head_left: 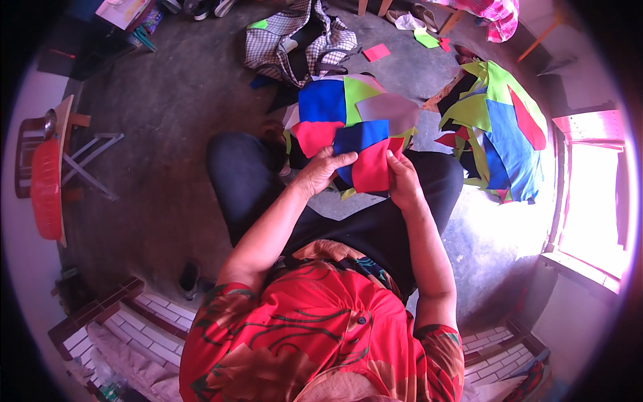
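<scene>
My left hand (323,171) pinches the left edge of a small stack of cloth pieces in front of my lap. In that stack a blue cloth piece (362,136) lies beside a red cloth piece (372,167). At the stack's right edge my right hand (406,178) is closed on the red piece, thumb on top. Just beyond lie more cloth pieces: a larger blue one (321,100), a lime green one (358,90), a grey one (392,112) and another red one (315,137). What supports them is mostly hidden.
A heap of green, blue and red cloth (502,127) stands on the floor at right. A checked bag (298,40) slumps at the far side, near a loose red scrap (376,52). Leftward, a red basin (45,191) rests by a folding stand (90,164). A bright window (593,201) is at right.
</scene>
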### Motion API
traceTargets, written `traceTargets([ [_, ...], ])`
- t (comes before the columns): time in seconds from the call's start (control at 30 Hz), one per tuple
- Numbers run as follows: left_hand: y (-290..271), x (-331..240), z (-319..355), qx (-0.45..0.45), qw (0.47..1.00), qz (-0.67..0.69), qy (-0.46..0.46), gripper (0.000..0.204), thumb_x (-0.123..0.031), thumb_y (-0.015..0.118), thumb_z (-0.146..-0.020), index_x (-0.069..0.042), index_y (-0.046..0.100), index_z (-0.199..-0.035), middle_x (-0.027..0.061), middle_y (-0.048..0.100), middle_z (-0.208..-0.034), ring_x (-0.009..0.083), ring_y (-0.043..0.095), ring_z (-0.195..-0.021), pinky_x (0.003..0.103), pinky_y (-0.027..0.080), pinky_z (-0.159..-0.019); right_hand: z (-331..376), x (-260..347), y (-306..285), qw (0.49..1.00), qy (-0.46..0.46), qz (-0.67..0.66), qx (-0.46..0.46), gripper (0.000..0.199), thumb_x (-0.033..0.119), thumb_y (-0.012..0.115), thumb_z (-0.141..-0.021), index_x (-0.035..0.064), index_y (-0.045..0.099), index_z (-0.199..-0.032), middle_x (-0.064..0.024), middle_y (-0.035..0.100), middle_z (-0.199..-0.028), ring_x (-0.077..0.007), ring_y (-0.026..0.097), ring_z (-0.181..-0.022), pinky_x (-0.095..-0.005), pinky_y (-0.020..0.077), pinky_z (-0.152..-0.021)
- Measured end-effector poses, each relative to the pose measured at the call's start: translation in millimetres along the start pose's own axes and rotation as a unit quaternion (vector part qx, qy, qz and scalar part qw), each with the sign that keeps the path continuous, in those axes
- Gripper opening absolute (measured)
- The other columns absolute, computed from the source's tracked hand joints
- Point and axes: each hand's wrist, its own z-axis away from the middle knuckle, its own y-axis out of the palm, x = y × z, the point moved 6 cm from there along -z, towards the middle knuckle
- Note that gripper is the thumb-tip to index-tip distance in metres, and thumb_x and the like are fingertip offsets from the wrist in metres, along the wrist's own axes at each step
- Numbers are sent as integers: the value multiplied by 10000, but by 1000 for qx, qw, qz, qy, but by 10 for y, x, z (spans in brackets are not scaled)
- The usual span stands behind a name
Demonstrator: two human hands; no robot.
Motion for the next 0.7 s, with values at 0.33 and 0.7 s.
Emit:
traceTargets([
  [0.33,-872,-144,-177,-271,896,-325,131,214,-53,622,-817,-14,640,-1027,44,673,-911,132,608,-826,306,475,-768,-10,254,-254,974,-178,-40,-131,273,216,499,-974,44,525,-1185,-68,622,-1090,-190,633,-942,-335,524,-774],
  [0.7,-1048,-154,-215,-314,882,-299,182,462,19,617,-767,-29,497,-1210,109,620,-1070,210,595,-975,336,459,-870,73,335,-260,968,-192,-84,-137,249,207,524,-964,51,562,-1154,-37,633,-1063,-125,618,-926,-273,498,-792],
])
